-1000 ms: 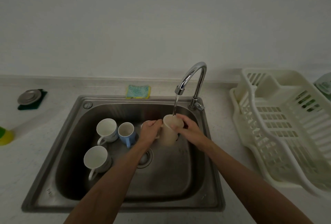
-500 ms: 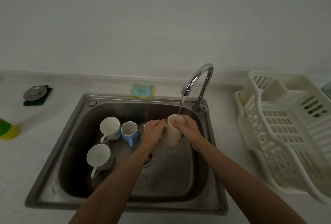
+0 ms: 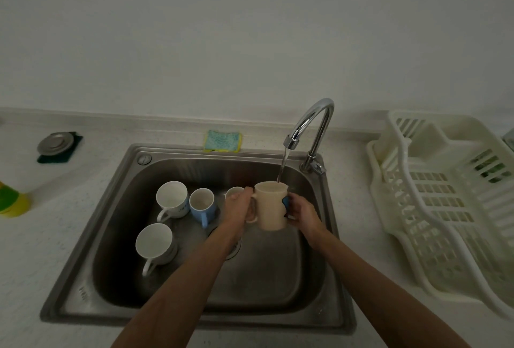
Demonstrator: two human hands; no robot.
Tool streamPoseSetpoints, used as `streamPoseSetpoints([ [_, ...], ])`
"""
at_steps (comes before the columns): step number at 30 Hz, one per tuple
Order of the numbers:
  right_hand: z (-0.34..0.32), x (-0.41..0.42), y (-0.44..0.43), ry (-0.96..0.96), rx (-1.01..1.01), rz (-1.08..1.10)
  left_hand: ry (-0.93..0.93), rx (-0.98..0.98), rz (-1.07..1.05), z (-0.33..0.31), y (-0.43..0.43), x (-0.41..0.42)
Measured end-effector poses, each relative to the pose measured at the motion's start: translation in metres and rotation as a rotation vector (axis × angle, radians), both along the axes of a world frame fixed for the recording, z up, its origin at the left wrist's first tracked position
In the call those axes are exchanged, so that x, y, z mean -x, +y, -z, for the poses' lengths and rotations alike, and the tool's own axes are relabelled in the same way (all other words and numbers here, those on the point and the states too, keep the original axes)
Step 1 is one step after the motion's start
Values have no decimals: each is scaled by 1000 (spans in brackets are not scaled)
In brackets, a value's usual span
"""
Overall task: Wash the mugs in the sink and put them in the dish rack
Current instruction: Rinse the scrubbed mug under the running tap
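Sink [image 3: 116,208]: brushed stainless steel with a satin sheen; the faucet [image 3: 319,114] at its 1 o'clock is polished chrome, mirror-glossy. All mugs look like smooth glazed ceramic: cream mug [image 3: 271,208] semi-gloss, far white mug [image 3: 171,199], near white mug [image 3: 154,240] and blue mug [image 3: 203,204] at the basin's 9 o'clock glossier. Dish rack [image 3: 417,208] at 3 o'clock is smooth moulded plastic with low sheen, countertop [image 3: 55,236] matt speckled stone-look, sponge [image 3: 222,140] at 12 o'clock rough porous foam, metal disc [image 3: 55,142] at 10 o'clock dull brushed.

mug [image 3: 233,191] part-hid by L hand [image 3: 237,207] | dish rack [image 3: 445,203] cut R edge
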State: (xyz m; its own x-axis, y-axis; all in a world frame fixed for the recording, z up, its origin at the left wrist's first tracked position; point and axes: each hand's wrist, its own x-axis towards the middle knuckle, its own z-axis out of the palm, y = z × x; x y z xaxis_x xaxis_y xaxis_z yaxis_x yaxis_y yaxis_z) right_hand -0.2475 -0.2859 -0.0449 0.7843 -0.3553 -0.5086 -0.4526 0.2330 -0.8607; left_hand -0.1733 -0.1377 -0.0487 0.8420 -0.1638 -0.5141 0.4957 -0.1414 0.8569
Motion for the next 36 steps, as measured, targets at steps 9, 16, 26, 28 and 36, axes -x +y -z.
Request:
streamPoseSetpoints([
  [9, 7, 13, -4, 7, 464, -354, 434, 524, -84, 8, 0, -5],
  [16, 3, 7, -8, 84, 900, -436, 288, 153, 62, 11, 6, 0],
  [26, -10, -12, -13, 236, 903, -529, -253, -285, 619, 32, 29, 6],
  [28, -10, -16, -14, 222, 868, -494, -235, -262, 624, 35, 32, 4],
  [36, -12, -9, -19, 104, 523, -317, -90, -129, 455, 36, 29, 13],
])
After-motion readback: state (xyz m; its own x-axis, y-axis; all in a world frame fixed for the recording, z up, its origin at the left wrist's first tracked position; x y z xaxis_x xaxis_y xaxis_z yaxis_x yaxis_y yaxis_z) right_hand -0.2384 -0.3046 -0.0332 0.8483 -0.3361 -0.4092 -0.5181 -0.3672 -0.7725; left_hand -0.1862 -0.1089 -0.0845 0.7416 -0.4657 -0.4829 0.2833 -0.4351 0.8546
